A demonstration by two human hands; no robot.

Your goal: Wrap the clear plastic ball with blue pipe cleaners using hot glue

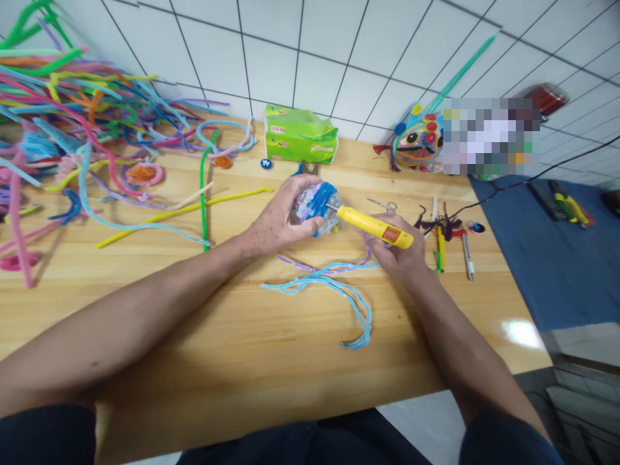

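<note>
My left hand [283,219] is closed round the left side of a rounded blue, clear and multicoloured craft piece [320,201], held above the wooden table. In my right hand [400,248] is a yellow soldering-iron-like tool [371,226], its thin metal tip against the piece's right side. A black cord trails from near that hand toward the right. Light blue pipe cleaners [334,281] and a purple one lie on the table just below both hands.
A heap of colourful pipe cleaners [82,116] covers the back left. Behind the hands stands a green tissue pack [300,135]. Small scissors [387,206], a cutter [467,257] and dark yarn scraps lie right. A blue mat [552,258] borders the table.
</note>
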